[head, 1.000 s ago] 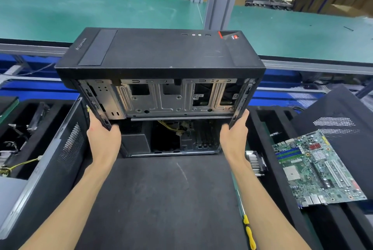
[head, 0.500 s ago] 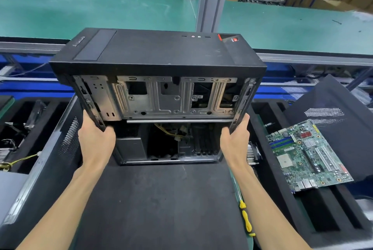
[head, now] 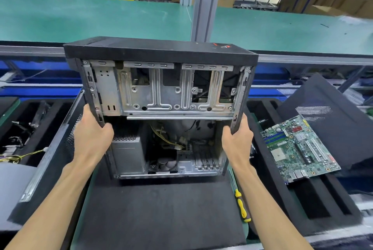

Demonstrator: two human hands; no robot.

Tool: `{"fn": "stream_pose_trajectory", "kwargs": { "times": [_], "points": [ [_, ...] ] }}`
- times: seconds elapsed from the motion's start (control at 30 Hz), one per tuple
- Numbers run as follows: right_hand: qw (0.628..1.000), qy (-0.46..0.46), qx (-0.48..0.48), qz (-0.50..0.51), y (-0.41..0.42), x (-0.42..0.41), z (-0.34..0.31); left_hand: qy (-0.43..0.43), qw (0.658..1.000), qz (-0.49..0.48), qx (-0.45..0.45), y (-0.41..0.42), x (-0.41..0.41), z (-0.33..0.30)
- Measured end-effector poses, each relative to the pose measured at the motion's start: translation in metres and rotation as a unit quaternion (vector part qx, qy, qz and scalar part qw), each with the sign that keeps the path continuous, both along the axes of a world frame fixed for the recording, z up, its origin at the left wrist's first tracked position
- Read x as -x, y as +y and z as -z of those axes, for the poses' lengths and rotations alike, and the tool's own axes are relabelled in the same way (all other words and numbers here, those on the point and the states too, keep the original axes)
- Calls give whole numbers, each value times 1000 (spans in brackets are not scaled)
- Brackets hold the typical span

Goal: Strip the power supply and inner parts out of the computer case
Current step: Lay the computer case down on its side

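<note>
the computer case (head: 161, 88) has tipped further upright since a second ago, its front panel now foreshortened. left hand (head: 90, 138) and right hand (head: 236, 142) each grip a side edge; fingertips hidden. it stands on the black mat (head: 157, 209).

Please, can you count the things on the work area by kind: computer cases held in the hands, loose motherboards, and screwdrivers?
Computer case, gripped by the left hand and right hand: 1
Loose motherboard: 1
Screwdriver with yellow handle: 1
Total: 3
</note>
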State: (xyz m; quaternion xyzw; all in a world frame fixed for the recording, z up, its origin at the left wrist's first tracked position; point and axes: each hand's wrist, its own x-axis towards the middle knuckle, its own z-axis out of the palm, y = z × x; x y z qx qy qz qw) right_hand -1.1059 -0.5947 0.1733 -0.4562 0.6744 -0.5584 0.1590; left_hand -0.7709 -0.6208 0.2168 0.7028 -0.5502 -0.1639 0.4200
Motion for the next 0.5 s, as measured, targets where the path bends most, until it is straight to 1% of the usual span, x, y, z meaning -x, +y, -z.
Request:
{"fn": "stream_pose_trajectory", "kwargs": {
  "times": [0.2,0.33,0.4,0.5],
  "points": [
    [999,15,2,-30,10,4,-13,-21,1000,19,-3,8,-8,-11],
    [998,27,22,-46,15,5,-23,-64,997,26,-17,7,-15,-14],
    [998,45,3,-45,14,7,-28,-95,994,26,-40,5,-18,-12],
    [990,88,-68,-82,13,14,-25,-147,984,32,-98,7,-21,-4]
  ]
}}
